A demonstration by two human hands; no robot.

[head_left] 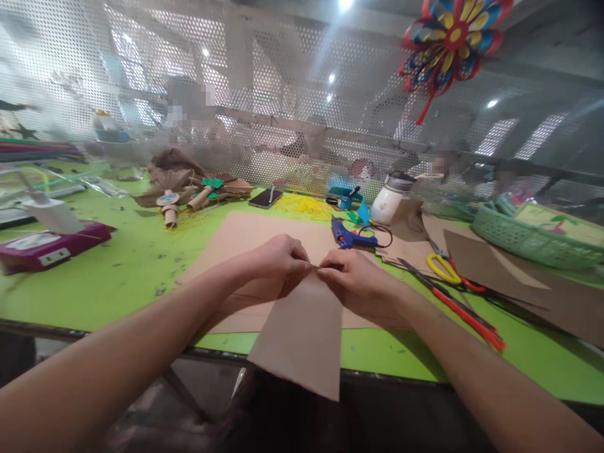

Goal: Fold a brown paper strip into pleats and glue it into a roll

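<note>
Both hands pinch the far end of a strip of brown paper (304, 333), close together over the table. My left hand (280, 258) grips that end from the left, thumb and fingers pressed together. From the right, my right hand (352, 274) closes on the same end with its fingertips. Toward me the strip widens, and its near end hangs past the table edge. Beneath the hands lies a larger sheet of brown paper (245, 233). A blue glue gun (352, 236) with a dark cord rests just beyond my right hand.
On the right lie a red-handled cutting tool (467, 314), yellow-handled scissors (443, 269), brown sheets (495, 264) and a green basket (533, 242). Further back stand a white bottle (389, 198), a phone (265, 198), yellow shreds (304, 206) and paper figures (193, 189). A purple power strip (56, 245) sits left.
</note>
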